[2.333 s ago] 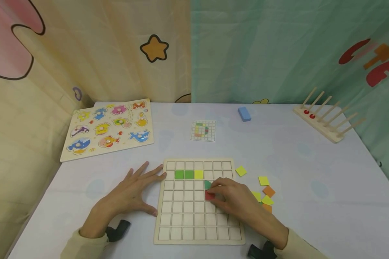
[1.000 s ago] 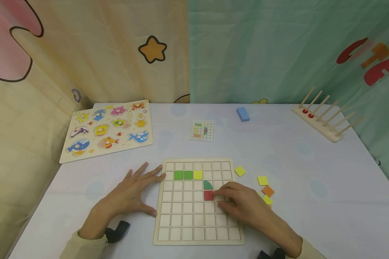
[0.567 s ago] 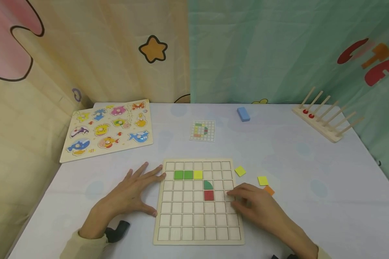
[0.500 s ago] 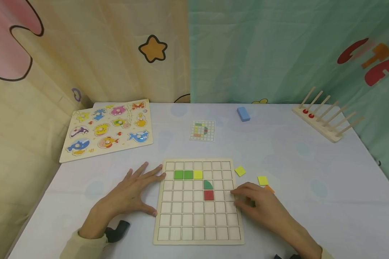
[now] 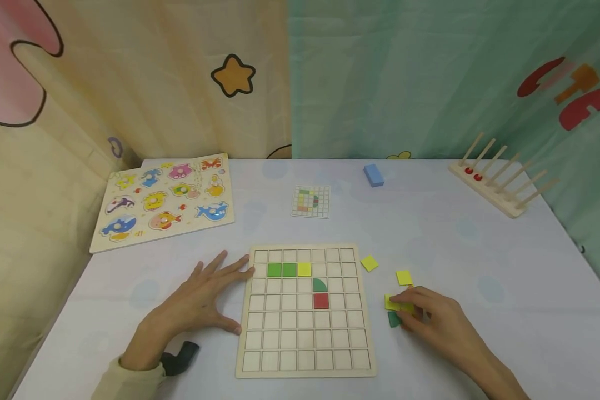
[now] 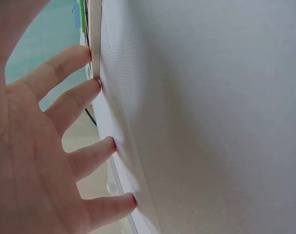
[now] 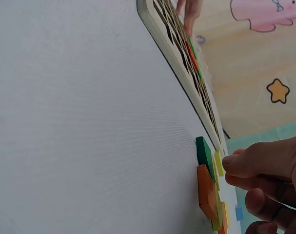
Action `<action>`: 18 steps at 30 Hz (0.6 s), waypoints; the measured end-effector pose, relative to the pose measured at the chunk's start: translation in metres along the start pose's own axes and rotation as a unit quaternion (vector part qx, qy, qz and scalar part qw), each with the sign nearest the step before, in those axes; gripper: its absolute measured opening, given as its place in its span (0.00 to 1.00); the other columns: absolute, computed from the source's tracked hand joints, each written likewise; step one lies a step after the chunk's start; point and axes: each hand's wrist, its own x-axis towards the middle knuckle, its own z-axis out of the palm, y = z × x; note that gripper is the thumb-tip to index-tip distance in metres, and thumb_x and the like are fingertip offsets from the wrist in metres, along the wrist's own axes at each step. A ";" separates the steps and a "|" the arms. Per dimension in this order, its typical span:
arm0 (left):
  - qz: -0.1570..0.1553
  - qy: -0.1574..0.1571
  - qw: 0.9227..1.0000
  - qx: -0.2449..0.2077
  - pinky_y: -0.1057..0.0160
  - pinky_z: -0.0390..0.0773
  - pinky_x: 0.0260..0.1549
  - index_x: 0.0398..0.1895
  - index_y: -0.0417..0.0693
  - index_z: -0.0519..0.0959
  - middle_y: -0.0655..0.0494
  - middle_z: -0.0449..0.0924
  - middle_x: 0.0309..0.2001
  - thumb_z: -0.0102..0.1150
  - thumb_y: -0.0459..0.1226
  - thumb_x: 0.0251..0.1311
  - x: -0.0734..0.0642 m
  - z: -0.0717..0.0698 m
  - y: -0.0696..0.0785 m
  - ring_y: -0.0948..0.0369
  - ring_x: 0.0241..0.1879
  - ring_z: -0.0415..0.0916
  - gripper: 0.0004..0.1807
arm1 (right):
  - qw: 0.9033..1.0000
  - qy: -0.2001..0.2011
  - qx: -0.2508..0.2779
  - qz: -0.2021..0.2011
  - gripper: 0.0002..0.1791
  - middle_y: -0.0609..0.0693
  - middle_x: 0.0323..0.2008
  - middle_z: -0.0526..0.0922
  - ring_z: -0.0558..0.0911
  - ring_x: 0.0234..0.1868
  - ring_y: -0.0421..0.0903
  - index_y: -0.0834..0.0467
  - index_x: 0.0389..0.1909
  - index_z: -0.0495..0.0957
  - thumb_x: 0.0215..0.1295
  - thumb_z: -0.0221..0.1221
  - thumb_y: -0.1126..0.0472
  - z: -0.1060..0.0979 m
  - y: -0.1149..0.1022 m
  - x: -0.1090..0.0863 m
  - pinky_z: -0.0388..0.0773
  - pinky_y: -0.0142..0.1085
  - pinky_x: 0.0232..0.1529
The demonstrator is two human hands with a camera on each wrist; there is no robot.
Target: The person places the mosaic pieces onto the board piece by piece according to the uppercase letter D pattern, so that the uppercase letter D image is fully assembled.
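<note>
My left hand [image 5: 195, 303], fingers spread, rests against the left edge of a wooden grid board [image 5: 290, 338]. In the left wrist view its fingertips [image 6: 96, 84] meet the board's edge and the tabletop. Set in the board are two green square tiles [image 5: 282, 270], a yellow square tile [image 5: 304, 269], a green quarter-circle tile [image 5: 320, 285] and a red square tile [image 5: 321, 301]. My right hand [image 5: 437, 319] is over loose tiles to the right, thumb and index finger beside a yellow tile [image 7: 219, 163]. A dark green tile [image 5: 394, 319] and an orange tile [image 7: 206, 192] lie close by.
Two loose yellow tiles [image 5: 369, 263] lie right of the board. Behind it are a small pattern card [image 5: 310, 201] and a blue block [image 5: 373, 175]. An animal puzzle board [image 5: 140, 226] stands back left, a peg rack [image 5: 487, 189] with red beads back right.
My right hand has left the red tile, now flat in its cell, and moved right to the loose tiles. My left hand stays at the board's edge.
</note>
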 end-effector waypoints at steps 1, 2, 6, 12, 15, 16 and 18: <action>0.001 0.000 1.000 0.000 0.29 0.38 0.67 0.72 0.59 0.66 0.58 0.52 0.77 0.76 0.64 0.27 0.000 0.000 0.000 0.42 0.76 0.37 0.60 | 1.000 0.000 0.000 0.000 0.21 0.35 0.36 0.81 0.69 0.26 0.29 0.49 0.40 0.86 0.43 0.74 0.71 0.000 0.001 -0.002 0.70 0.25 0.25; 0.000 0.000 1.000 0.000 0.29 0.38 0.67 0.72 0.60 0.66 0.59 0.52 0.77 0.76 0.64 0.26 0.000 0.000 0.000 0.42 0.76 0.37 0.60 | 1.000 0.001 -0.001 -0.001 0.21 0.34 0.35 0.81 0.70 0.27 0.29 0.49 0.39 0.86 0.43 0.74 0.72 0.000 0.001 -0.004 0.70 0.25 0.25; 0.001 0.002 1.000 0.002 0.29 0.39 0.67 0.72 0.60 0.67 0.58 0.52 0.77 0.76 0.64 0.26 0.000 0.000 0.000 0.42 0.76 0.38 0.60 | 1.000 0.006 0.001 -0.013 0.23 0.33 0.35 0.81 0.72 0.29 0.30 0.47 0.37 0.87 0.41 0.74 0.75 0.002 0.003 -0.009 0.71 0.21 0.28; 0.003 0.005 1.000 0.001 0.28 0.39 0.66 0.72 0.60 0.67 0.59 0.53 0.77 0.76 0.64 0.26 0.000 0.001 0.000 0.42 0.76 0.38 0.60 | 1.000 0.007 0.010 -0.026 0.25 0.32 0.34 0.81 0.74 0.31 0.31 0.46 0.37 0.86 0.39 0.74 0.75 0.005 0.002 -0.011 0.69 0.18 0.32; 0.005 0.008 1.000 0.002 0.28 0.39 0.66 0.72 0.60 0.67 0.58 0.53 0.77 0.75 0.65 0.26 0.000 0.002 0.000 0.42 0.76 0.38 0.60 | 0.999 -0.003 0.016 -0.029 0.26 0.32 0.35 0.81 0.73 0.31 0.32 0.46 0.38 0.85 0.39 0.74 0.75 0.005 0.001 -0.012 0.70 0.19 0.33; 0.006 0.009 1.000 0.003 0.28 0.39 0.66 0.72 0.60 0.67 0.58 0.53 0.77 0.75 0.65 0.26 -0.001 0.002 -0.001 0.42 0.76 0.38 0.60 | 0.999 -0.007 0.014 -0.028 0.26 0.32 0.36 0.82 0.74 0.32 0.32 0.45 0.39 0.85 0.39 0.75 0.74 0.005 0.001 -0.011 0.70 0.19 0.34; 0.007 0.011 1.000 0.005 0.28 0.39 0.66 0.72 0.60 0.67 0.58 0.53 0.76 0.75 0.65 0.26 0.000 0.002 -0.001 0.42 0.76 0.38 0.60 | 1.000 -0.016 0.009 -0.025 0.27 0.31 0.37 0.83 0.75 0.34 0.31 0.44 0.40 0.85 0.39 0.75 0.74 0.005 0.000 -0.011 0.72 0.20 0.36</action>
